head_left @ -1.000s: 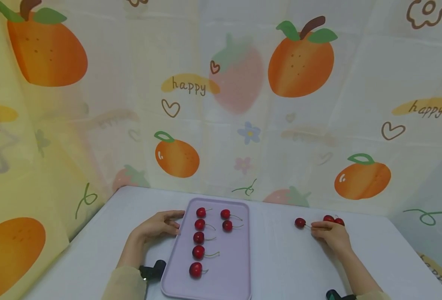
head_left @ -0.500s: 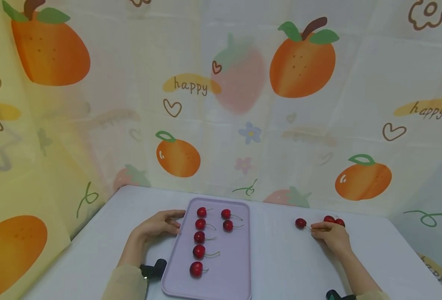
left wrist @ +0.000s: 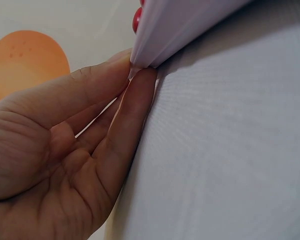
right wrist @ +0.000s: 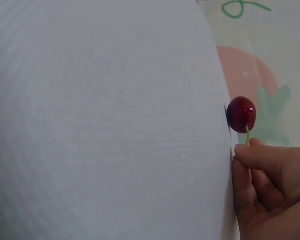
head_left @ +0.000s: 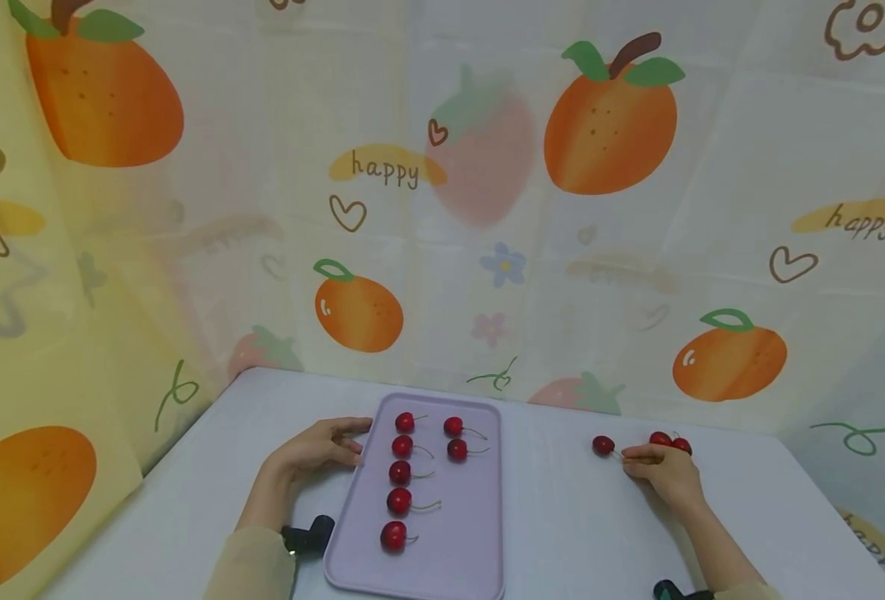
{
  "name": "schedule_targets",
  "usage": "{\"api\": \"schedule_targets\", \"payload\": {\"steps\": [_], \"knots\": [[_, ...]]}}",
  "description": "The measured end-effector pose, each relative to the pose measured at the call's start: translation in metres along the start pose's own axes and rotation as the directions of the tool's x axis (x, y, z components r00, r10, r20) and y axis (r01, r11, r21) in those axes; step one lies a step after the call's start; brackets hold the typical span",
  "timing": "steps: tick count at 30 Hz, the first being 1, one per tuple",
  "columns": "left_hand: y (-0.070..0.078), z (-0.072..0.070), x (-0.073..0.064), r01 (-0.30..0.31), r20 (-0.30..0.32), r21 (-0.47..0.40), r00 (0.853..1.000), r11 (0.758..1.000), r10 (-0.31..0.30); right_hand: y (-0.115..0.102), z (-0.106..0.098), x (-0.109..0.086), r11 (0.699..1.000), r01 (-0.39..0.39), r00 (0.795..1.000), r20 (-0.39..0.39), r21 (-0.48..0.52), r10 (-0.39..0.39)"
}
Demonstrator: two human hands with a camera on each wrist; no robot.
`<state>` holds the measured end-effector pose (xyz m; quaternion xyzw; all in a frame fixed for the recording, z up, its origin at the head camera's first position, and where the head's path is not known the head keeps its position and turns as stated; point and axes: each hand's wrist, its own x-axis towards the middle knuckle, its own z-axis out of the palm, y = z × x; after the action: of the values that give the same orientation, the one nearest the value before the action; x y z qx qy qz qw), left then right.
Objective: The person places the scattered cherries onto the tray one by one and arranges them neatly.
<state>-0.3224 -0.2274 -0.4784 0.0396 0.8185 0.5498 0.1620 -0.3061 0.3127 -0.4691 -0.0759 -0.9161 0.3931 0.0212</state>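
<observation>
A light purple tray (head_left: 450,542) lies on the white table, with several red cherries (head_left: 399,501) in a left column and two (head_left: 457,450) at its upper right. My left hand (head_left: 315,450) holds the tray's left edge; in the left wrist view, the fingertips (left wrist: 142,77) meet at the rim. Right of the tray, my right hand (head_left: 663,472) pinches the stem of a dark red cherry (head_left: 603,446), which sits on the table. The right wrist view shows this cherry (right wrist: 241,115) with its green stem between thumb and finger.
Behind my right hand lie a few more cherries (head_left: 660,437), partly hidden by it. A curtain (head_left: 442,275) printed with oranges, strawberries and words hangs at the table's back and left. Dark wrist mounts (head_left: 309,536) sit on both wrists.
Both hands, the tray and the cherries keep their places. Only the head view has shifted very slightly.
</observation>
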Motion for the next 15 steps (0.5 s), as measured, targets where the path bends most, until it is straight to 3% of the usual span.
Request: {"api": "schedule_targets", "payload": {"steps": [15], "knots": [[-0.0012, -0.0006, 0.0009, -0.014, 0.013, 0.006, 1.0, 1.0, 0.014, -0.0038, 0.0018, -0.001, 1.0, 0.009, 1.0, 0.014, 0.024, -0.01]]}}
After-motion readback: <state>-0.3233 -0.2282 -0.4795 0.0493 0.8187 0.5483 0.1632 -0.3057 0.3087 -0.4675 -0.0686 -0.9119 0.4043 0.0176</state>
